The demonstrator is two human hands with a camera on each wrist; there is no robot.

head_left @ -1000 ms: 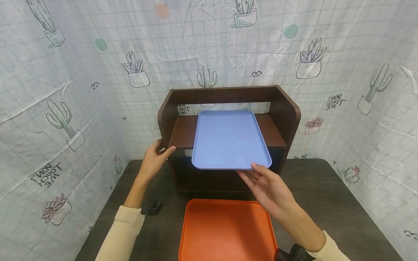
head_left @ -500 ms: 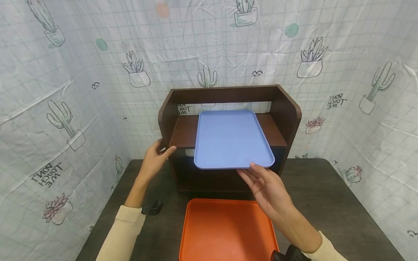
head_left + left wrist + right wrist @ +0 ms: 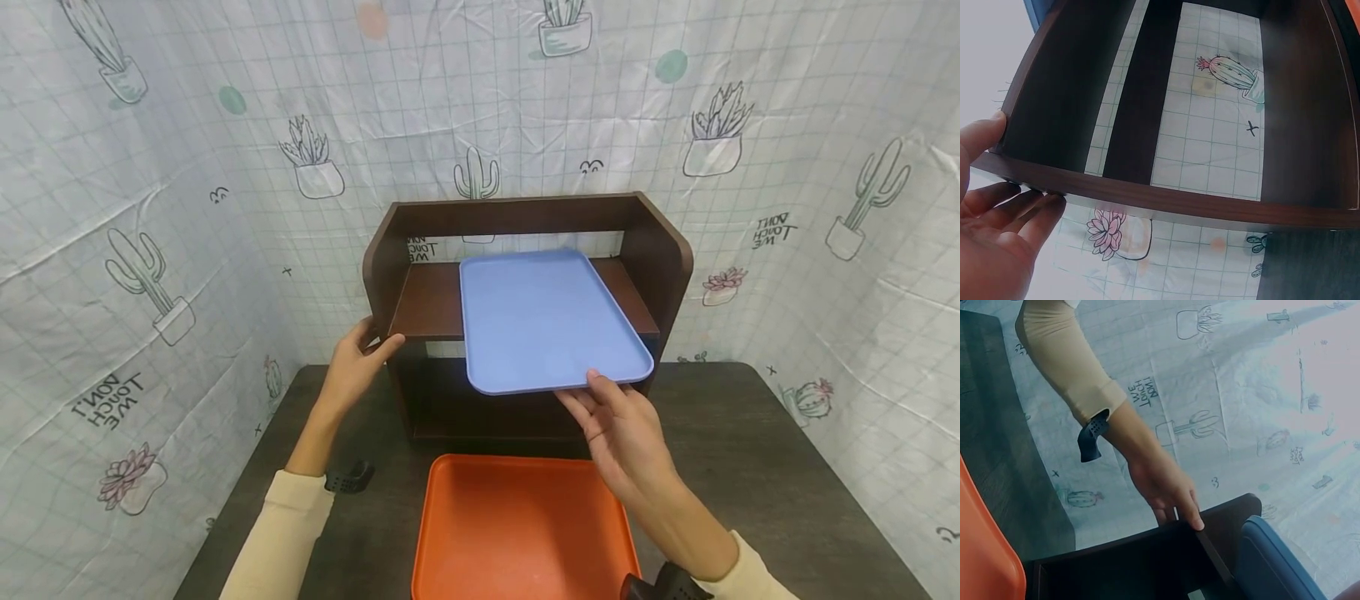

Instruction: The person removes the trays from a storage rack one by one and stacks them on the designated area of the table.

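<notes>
My right hand pinches the front edge of a light blue rectangular tray, thumb on top and fingers underneath. The tray's back part lies over the upper board of a dark brown two-level shelf; its front part juts out past the board, turned slightly. My left hand grips the shelf's left side panel, with the thumb at the front edge of the upper board and the fingers on the outer face, as the left wrist view shows. The right wrist view shows the blue tray edge-on, beside the shelf.
An orange tray lies on the dark table in front of the shelf. Cloth printed with cacti hangs behind and on both sides. The shelf's right side panel stands close to the blue tray.
My right hand has shifted the blue tray's front end to the right, so the tray now sits skewed on the upper board. My left hand has stayed on the side panel.
</notes>
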